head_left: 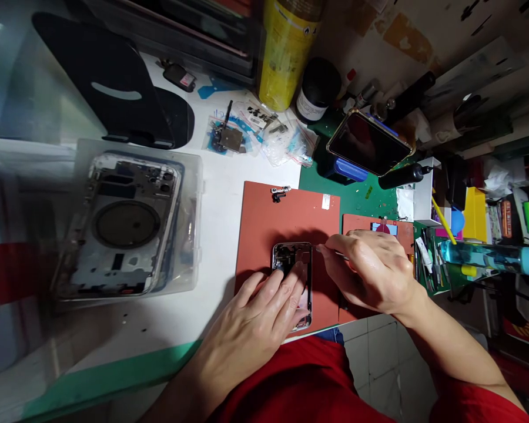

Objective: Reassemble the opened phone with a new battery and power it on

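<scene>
An opened phone (pixel 309 276) lies on a reddish-brown mat (pixel 264 226), its inner parts showing at the top end. My left hand (pixel 264 302) rests over the lower part of the phone, fingers laid out across it and touching it. Just right of the phone's upper edge, my right hand (pixel 370 267) pinches a thin tool (pixel 335 252), of which only a short piece shows between the fingers. Small metal parts (pixel 281 194) sit near the mat's far edge.
At left, a clear plastic box (pixel 196 223) holds a phone housing (pixel 127 226). Bagged parts (pixel 286 141), a yellow can (pixel 284 59) and a black jar (pixel 317 88) stand behind. A phone (pixel 370 141) leans at back right; a blue bottle (pixel 489 257) and pens (pixel 429 258) lie right.
</scene>
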`<state>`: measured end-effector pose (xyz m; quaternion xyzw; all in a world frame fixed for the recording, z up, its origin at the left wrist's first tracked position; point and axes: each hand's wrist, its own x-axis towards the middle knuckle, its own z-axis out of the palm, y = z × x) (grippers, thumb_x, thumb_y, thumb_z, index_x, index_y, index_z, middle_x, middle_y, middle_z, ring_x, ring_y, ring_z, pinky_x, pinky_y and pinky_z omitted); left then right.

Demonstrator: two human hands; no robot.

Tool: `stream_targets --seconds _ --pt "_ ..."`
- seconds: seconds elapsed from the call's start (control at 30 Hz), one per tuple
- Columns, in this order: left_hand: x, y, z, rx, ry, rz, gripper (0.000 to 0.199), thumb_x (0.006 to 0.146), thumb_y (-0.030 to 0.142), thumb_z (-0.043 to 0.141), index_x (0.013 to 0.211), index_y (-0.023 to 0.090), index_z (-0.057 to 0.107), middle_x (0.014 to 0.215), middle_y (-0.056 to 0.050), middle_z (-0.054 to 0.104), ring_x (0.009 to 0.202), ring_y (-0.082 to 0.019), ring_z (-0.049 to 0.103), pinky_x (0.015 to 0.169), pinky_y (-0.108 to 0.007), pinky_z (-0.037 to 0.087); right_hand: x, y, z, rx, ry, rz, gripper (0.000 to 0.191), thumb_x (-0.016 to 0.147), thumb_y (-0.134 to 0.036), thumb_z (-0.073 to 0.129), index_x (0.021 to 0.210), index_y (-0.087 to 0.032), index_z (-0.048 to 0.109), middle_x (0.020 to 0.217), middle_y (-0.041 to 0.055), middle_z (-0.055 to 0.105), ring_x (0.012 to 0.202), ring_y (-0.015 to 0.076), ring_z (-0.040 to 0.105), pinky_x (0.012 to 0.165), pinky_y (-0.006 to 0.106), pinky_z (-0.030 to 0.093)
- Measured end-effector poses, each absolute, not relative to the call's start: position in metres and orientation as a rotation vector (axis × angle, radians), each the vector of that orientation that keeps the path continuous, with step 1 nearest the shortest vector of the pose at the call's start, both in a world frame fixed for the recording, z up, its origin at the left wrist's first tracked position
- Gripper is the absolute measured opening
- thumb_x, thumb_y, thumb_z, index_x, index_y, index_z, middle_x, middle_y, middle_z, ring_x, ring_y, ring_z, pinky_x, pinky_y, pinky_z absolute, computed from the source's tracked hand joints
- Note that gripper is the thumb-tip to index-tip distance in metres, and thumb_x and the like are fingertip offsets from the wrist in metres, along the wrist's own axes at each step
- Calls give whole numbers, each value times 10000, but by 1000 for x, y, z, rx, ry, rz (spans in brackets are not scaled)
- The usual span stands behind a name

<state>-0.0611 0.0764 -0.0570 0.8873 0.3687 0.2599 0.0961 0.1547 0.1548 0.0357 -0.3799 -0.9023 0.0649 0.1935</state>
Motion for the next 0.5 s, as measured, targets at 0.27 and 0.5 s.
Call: stream_targets --seconds 0.27,0.5 --pt "-61 74 -59 2624 1105 765 360 1113 360 562 1288 121 766 1302 -97 793 1212 -288 637 1050 -456 457 155 152 33 -1076 -2539 182 132 1026 -65 554 1070 -185 588 671 -55 516 580 121 433 548 291 392" --pt "-61 74 -61 2607 1103 787 362 1108 349 569 1291 95 751 1275 -104 799 1208 -295 626 1049 -463 446 158 150 28 -1101 -2537 132 104 1036 -90 574 1053 -189 601 675 -56 495 590 118 413 556 282 395"
